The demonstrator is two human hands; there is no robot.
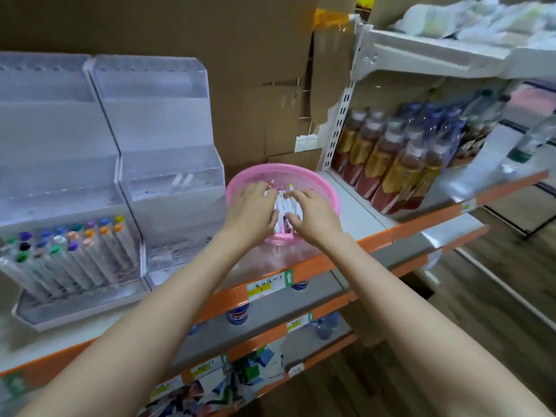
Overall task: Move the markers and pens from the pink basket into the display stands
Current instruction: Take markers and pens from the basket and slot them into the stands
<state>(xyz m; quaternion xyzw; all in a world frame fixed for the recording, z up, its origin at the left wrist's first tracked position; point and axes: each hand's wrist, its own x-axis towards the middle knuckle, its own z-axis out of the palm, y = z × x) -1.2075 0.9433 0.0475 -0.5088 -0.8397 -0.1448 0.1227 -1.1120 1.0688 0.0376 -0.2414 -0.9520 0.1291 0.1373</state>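
Two hands reach into the basket [301,173] in the head view. The basket is pink and round. It sits on the shelf [355,212], close to the front edge, just right of the stands. A bunch of pens [285,206] lies inside it, mostly white with bits of colour.

The right hand [311,215] is on the right side of the bunch. Its thumb and fingers curl round some pens and hold them. The left hand [252,210] lies on the left side of the bunch and touches it. Its fingers bend down over the pens, but I cannot tell if it holds any, as the picture is blurry there.

The left stand [54,145] is at the left end of the shelf. Its lowest step is full of markers [72,254] with caps of many colours. The right stand [168,139] touches it and sits between it and the basket.

Bottles [391,164] stand in rows on the next shelf to the right. Brown cardboard [210,40] is behind it all.
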